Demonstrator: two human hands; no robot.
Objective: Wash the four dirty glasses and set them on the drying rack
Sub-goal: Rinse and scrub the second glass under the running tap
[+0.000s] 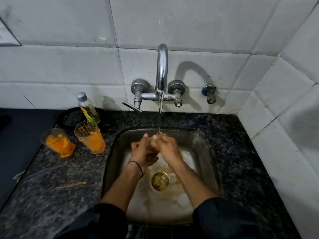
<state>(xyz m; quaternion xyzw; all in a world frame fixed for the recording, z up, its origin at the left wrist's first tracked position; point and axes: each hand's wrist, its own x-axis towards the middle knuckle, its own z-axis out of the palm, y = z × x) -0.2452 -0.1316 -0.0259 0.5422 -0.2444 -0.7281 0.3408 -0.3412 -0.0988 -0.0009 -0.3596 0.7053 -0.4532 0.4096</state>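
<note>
Both of my hands are over the steel sink, under the running water. My left hand curls round a clear glass from the left and below. My right hand grips the same glass from the right near its rim. The glass is mostly hidden between my fingers. The water stream from the faucet lands at the glass's top. Two dirty glasses with orange residue stand on the counter left of the sink, one nearer the sink and one further left.
A dish-soap bottle stands behind the two glasses by the tiled wall. The sink's drain shows brownish residue around it. The dark granite counter has an orange smear at the front left. A small wall tap sits right of the faucet.
</note>
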